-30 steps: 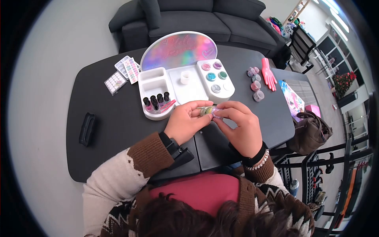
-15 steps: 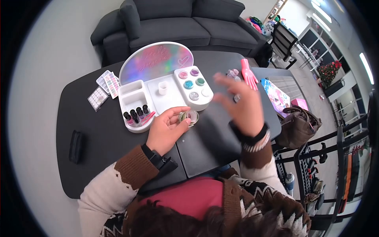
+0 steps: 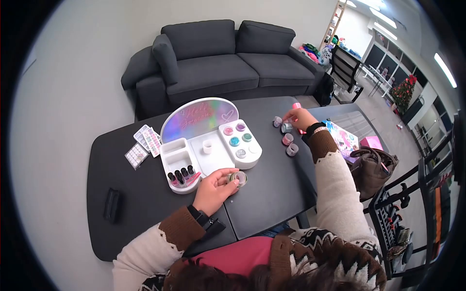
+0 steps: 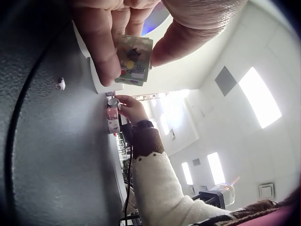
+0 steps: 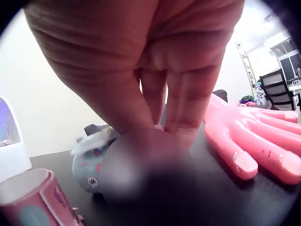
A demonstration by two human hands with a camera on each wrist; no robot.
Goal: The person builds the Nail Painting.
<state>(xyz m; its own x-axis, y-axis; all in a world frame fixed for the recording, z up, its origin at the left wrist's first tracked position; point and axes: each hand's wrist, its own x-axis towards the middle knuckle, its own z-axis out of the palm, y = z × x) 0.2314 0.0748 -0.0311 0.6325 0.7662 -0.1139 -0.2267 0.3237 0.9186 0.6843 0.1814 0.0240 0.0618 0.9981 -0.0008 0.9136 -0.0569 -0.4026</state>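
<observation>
Above the table's near middle, my left hand (image 3: 213, 191) pinches a small round tub (image 3: 237, 179) between thumb and fingers. In the left wrist view its side shows a green printed wrap (image 4: 134, 60). My right hand (image 3: 300, 118) reaches to the far right, fingers pointing down into a group of small tubs. Its thumb and fingertips close around a small round tub (image 5: 148, 165), blurred near the right wrist camera. A blue printed tub (image 5: 87, 169) sits beside it, with a pink printed tub (image 5: 35, 200) nearer. A pink model hand (image 5: 254, 134) lies right of my fingers.
A white nail-kit stand (image 3: 209, 154) holds several nail polish bottles (image 3: 180, 175), a white cup (image 3: 207, 147) and glitter pots (image 3: 235, 141). Nail tip packs (image 3: 137, 154) lie left of it, and a black case (image 3: 112, 205) nearer. At right are a printed box (image 3: 343, 140) and brown bag (image 3: 373, 169).
My right hand has left the tub in my left hand and travelled far right to the small tubs. My left hand keeps its tub. The head view has tilted up.
</observation>
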